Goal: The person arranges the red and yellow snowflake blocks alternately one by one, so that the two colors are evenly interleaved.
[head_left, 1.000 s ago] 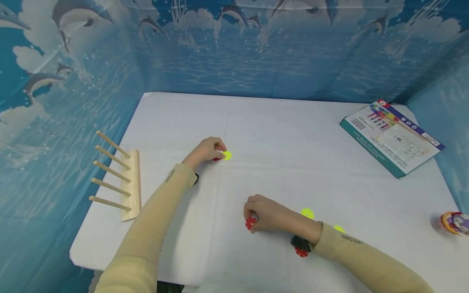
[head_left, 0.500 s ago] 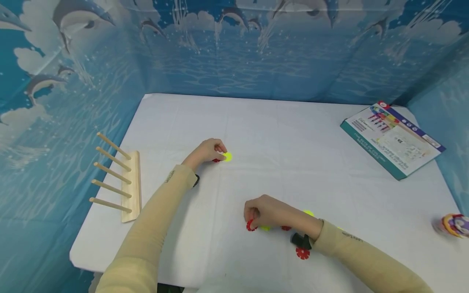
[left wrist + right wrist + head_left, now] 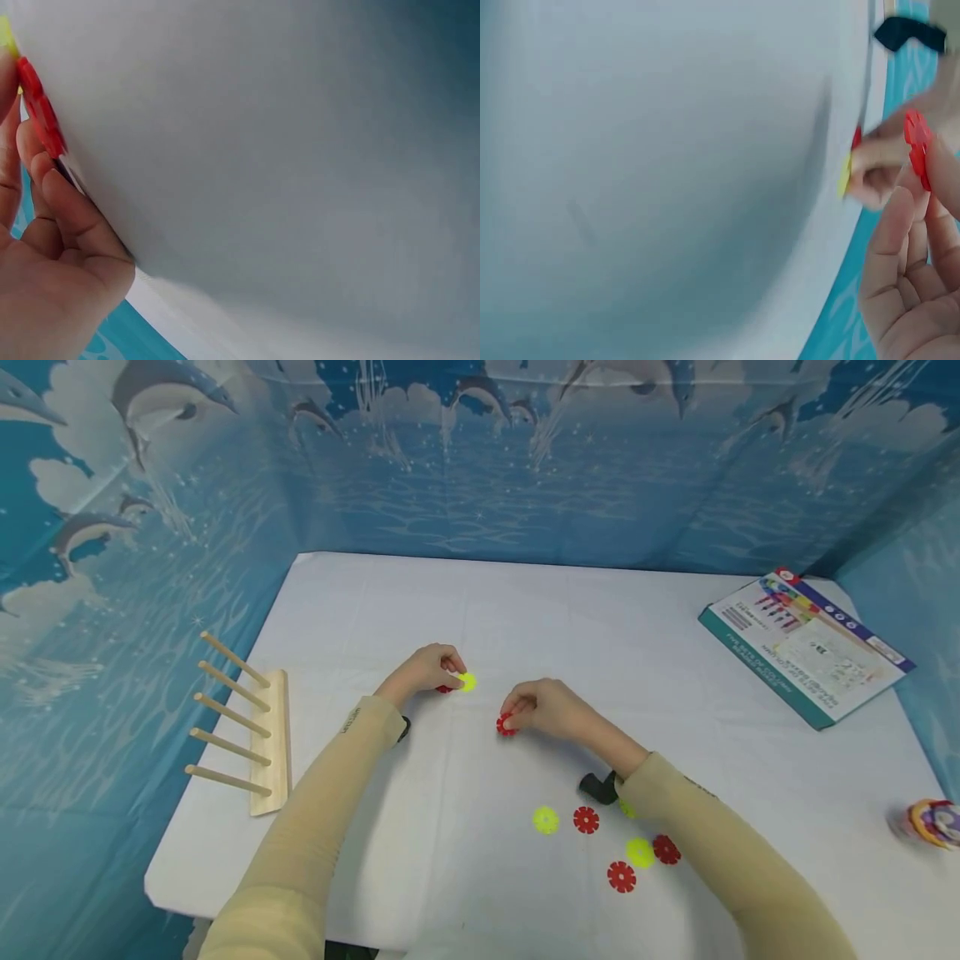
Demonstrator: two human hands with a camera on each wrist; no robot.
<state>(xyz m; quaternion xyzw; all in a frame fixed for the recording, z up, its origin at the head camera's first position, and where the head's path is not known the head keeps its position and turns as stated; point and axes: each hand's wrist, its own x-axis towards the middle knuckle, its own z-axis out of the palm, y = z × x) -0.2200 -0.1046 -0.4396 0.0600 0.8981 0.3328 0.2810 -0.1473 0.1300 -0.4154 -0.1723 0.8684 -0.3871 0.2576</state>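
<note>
Near the middle of the table, my left hand pinches a yellow notched disc between thumb and fingertips. A red notched disc sits right against that yellow one, partly hidden by the fingers in the left wrist view. To the right and nearer the body, my right hand pinches another red notched disc by its edge. In the right wrist view this red disc stands between thumb and fingers, with the left hand behind it.
Several loose discs lie toward the front, among them a yellow disc and a red disc. A wooden rack with upright pegs stands at the left. A flat box lies back right; a small jar is at the right edge.
My right hand has moved away from the body with the red disc, closer to the left hand, and loose discs now show where the right hand was. The left hand has stayed in place.
</note>
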